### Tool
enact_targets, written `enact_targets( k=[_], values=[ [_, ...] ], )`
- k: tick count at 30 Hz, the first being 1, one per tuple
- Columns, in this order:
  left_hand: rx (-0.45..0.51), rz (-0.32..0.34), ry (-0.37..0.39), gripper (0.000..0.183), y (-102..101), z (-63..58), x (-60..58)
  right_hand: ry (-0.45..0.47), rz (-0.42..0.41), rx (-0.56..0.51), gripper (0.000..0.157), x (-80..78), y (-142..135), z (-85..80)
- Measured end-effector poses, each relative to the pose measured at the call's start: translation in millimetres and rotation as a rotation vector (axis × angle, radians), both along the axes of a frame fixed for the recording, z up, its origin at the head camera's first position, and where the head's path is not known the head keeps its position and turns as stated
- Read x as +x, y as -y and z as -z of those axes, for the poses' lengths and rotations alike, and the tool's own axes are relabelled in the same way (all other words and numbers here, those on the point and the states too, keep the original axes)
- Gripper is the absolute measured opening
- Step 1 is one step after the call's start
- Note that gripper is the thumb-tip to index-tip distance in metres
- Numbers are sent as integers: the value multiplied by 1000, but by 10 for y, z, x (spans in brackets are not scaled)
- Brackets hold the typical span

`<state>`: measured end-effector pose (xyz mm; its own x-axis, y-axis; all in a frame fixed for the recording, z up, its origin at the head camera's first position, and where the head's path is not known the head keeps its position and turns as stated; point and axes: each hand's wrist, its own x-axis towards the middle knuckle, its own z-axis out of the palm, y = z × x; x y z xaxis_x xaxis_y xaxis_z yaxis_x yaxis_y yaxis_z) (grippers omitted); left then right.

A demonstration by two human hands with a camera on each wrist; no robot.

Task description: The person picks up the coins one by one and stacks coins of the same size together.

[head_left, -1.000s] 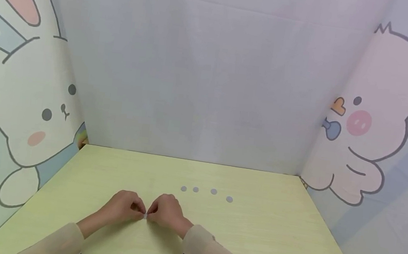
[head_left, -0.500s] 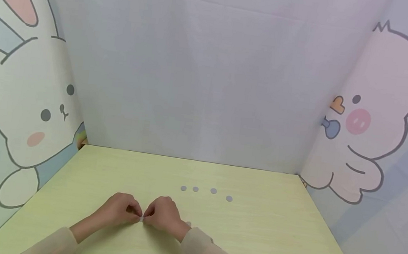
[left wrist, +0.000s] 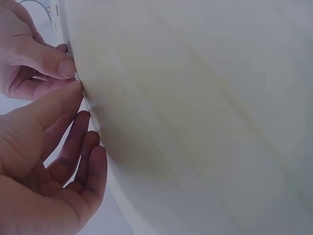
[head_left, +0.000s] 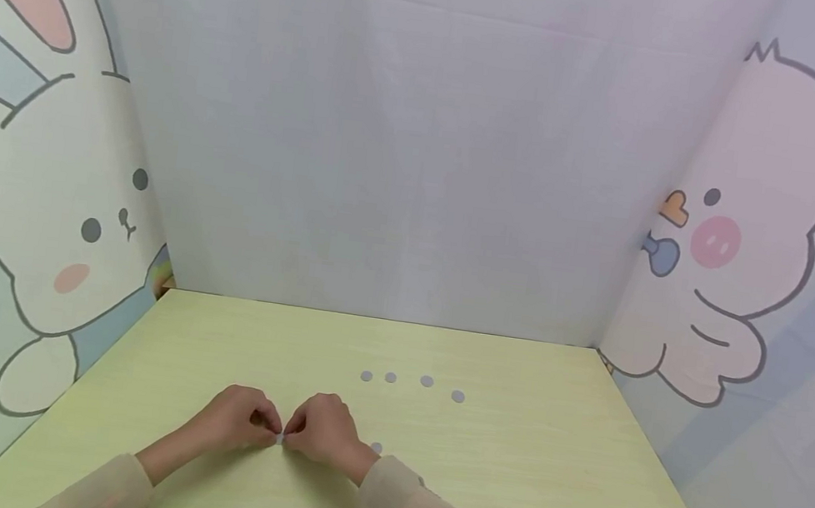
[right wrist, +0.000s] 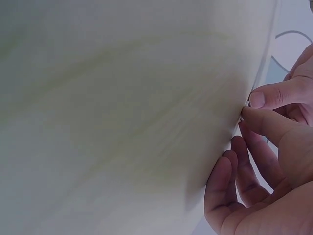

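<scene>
My left hand (head_left: 235, 419) and right hand (head_left: 323, 429) meet low on the table, left of centre in the head view. Between their fingertips is a small grey disc (head_left: 280, 439), mostly covered. Thumb and forefinger of each hand pinch at its edge, close to the tabletop. Another grey disc (head_left: 376, 447) lies just beyond my right wrist, partly hidden by it. In the left wrist view, the left thumb (left wrist: 61, 100) nearly touches the right hand. From the right wrist, the other fingers (right wrist: 217, 178) curl loosely against the table.
Several matching discs (head_left: 426, 381) lie flat in a loose row farther back on the pale yellow table (head_left: 542, 462). A plain light curtain (head_left: 410, 162) hangs behind the table. Cartoon-printed cloths (head_left: 38, 245) stand along both sides.
Both hands have shifted slightly left and nearer to me, with the disc between them. The disc beside my right wrist has come into view. The back row stays put.
</scene>
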<state>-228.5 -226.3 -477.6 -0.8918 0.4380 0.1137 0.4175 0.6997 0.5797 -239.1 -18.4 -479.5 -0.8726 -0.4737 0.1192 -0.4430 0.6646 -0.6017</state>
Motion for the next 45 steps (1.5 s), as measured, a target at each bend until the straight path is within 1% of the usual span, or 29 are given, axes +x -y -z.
enact_targets(
  k=[10, 14, 17, 22, 25, 30, 36, 40, 45],
  values=[
    [10, -9, -3, 12, 20, 7, 15, -2, 7, 9, 12, -17, 13, 42],
    [16, -3, -10, 12, 19, 4, 25, 10, -16, -12, 9, -18, -15, 36],
    [20, -2, -11, 11, 13, -3, 31, 30, -36, -42, 7, -27, -80, -12],
    [4, -26, 0, 10, -2, -2, 22, 46, -69, -71, 5, -87, -288, -129],
    [-4, -38, 4, 11, -4, 6, 24, 31, -94, -77, 6, -131, -454, -190],
    [13, -29, -4, 11, 8, 25, 40, -12, -126, -60, 10, -185, -738, -249],
    [19, -28, 0, 10, 14, 37, 61, -76, -159, -41, 15, -196, -1037, -228],
    [23, -33, 5, 10, 13, 30, 71, -117, -160, -24, 18, -167, -1210, -188],
    [24, -33, -3, 9, 18, 29, 65, -124, -168, -36, 23, -118, -1378, -160]
  ],
)
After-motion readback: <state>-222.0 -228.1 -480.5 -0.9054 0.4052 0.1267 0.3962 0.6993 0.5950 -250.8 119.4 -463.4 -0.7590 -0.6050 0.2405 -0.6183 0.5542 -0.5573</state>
